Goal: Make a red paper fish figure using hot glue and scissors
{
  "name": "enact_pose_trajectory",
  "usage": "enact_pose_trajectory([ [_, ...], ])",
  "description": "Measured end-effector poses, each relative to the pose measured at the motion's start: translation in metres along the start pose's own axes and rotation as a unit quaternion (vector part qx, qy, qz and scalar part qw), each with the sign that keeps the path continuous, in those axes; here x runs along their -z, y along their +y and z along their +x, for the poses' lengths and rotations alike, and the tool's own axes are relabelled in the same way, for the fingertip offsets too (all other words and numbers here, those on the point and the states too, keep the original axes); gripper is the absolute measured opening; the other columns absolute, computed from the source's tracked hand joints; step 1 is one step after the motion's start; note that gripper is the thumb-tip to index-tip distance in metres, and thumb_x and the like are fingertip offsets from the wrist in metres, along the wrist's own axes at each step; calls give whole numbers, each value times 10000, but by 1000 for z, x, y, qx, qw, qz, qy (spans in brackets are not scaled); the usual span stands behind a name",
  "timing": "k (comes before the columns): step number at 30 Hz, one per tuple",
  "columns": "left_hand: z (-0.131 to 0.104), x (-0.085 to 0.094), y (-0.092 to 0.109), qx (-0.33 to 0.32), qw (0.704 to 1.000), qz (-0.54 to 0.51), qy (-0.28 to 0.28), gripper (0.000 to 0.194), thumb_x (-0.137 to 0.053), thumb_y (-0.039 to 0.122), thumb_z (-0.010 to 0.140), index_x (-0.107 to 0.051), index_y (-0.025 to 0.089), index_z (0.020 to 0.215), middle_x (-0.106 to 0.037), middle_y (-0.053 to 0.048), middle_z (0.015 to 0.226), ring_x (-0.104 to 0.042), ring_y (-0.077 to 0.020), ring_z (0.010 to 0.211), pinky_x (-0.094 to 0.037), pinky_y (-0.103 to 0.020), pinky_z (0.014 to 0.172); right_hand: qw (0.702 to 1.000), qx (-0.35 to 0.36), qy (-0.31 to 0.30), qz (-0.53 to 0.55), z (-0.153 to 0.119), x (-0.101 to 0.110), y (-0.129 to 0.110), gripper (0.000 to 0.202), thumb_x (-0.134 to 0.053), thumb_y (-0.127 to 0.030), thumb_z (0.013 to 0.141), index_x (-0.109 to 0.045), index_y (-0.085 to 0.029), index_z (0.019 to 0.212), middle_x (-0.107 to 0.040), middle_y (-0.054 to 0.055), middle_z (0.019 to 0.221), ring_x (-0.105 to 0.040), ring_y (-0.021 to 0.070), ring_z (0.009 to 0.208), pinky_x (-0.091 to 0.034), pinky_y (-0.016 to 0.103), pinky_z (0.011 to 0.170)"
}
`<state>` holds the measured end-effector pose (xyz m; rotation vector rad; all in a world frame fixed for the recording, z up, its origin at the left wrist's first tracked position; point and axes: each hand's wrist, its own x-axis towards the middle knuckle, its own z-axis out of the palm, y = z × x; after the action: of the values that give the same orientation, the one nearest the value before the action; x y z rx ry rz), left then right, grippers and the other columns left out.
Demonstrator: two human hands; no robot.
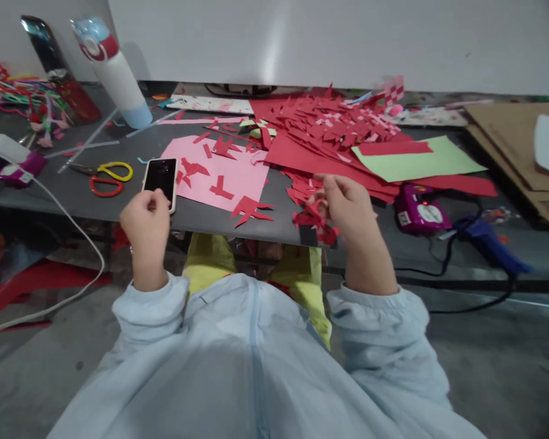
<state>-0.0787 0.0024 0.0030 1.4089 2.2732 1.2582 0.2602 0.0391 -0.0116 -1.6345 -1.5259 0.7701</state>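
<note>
- Small red paper scraps (296, 194) lie bunched on the dark table (279, 222), with the pink sheet (244, 177) as clock centre, between 3 and 4 o'clock near the table's front edge.
- The right hand (353, 206) sits over those scraps, thumb and fingers drawn narrow; whether it grips any, one cannot tell.
- Loose red cut-outs dot the pink sheet itself, and one spiky red cut-out (247, 208) straddles its edge between 4 and 5 o'clock.
- The left hand (145, 221) is at 8 o'clock, fingers curled in, at the lower end of a phone (160, 175); contact and contents cannot be told.
- Scissors (106, 187) with yellow and red handles rest at 9 o'clock, beyond the phone.
- A large heap of red cut paper (322, 125) spreads at 2 o'clock.
- At 3 o'clock, a pale green sheet (416, 161) bears a red strip (396, 147); a purple box (421, 210) sits just below.
- A white bottle (122, 85) stands between 10 and 11 o'clock.
</note>
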Motion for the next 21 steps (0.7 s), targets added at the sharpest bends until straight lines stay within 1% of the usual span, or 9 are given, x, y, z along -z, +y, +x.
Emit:
enact_pose_trajectory([
  [2,-22,-19,19,-96,994,-19,-43,274,-512,359,930,-624,213,727,-674,-23,738,-622,-182,739,-449,-285,721,981,-58,-33,183,-14,-5,-6,655,-300,-646,965,-622,-167,1275,-768,112,958,-599,147,542,-405,269,473],
  [3,-32,-28,28,-131,989,-25,-70,279,-514,349,933,-619,215,712,-671,-22,726,-618,-173,723,-446,-276,706,966,-73,-56,242,-21,-7,-11,688,-261,-667,962,-635,-171,1258,-769,123,1014,-644,151,603,-433,264,485],
  [6,-55,-47,50,-211,968,-27,-133,283,-515,330,949,-635,207,725,-679,-28,742,-608,-158,715,-436,-267,696,928,-73,-115,347,-41,-10,-23,722,-199,-685,966,-652,-208,1264,-724,133,1264,-733,199,1015,-572,295,732],
  [8,-66,-54,61,-251,956,-27,-148,315,-495,338,979,-648,198,742,-682,-30,754,-602,-149,713,-443,-262,705,914,-68,-143,373,-51,-10,-26,734,-185,-698,966,-655,-226,1273,-677,126,1371,-680,233,1203,-582,351,869],
  [11,-79,-60,70,-313,937,-39,-152,324,-450,322,1017,-698,178,865,-709,-49,858,-645,-155,828,-487,-260,802,900,-72,-161,399,-58,-12,-26,712,-195,-675,975,-657,-233,1289,-650,112,1417,-630,248,1293,-565,406,962],
  [13,-87,-65,73,-373,914,-34,-156,303,-442,281,1017,-710,159,1087,-713,-88,1048,-653,-177,998,-501,-286,916,898,-83,-154,405,-61,-17,-24,701,-199,-662,977,-654,-236,1298,-641,103,1432,-622,241,1305,-562,409,980],
  [16,-103,-73,72,-456,870,2,-189,452,-457,248,995,-545,140,1425,-627,-149,1282,-598,-227,1164,-492,-358,1009,895,-97,-122,418,-68,-31,-24,674,-236,-644,973,-647,-225,1304,-652,105,1417,-636,229,1282,-555,401,1008],
  [18,-115,-77,70,-478,854,27,-202,499,-464,243,991,-489,152,1480,-607,-162,1297,-576,-254,1188,-476,-406,1034,894,-103,-106,424,-75,-40,-24,659,-273,-636,968,-643,-210,1308,-682,117,1370,-653,236,1253,-553,415,1022],
  [21,-129,-78,68,-488,847,40,-209,486,-465,235,994,-496,165,1475,-617,-152,1260,-565,-260,1176,-480,-408,1022,905,-119,-85,400,-85,-49,-20,636,-326,-636,959,-652,-203,1294,-740,130,1252,-694,248,1176,-565,427,1003],
])
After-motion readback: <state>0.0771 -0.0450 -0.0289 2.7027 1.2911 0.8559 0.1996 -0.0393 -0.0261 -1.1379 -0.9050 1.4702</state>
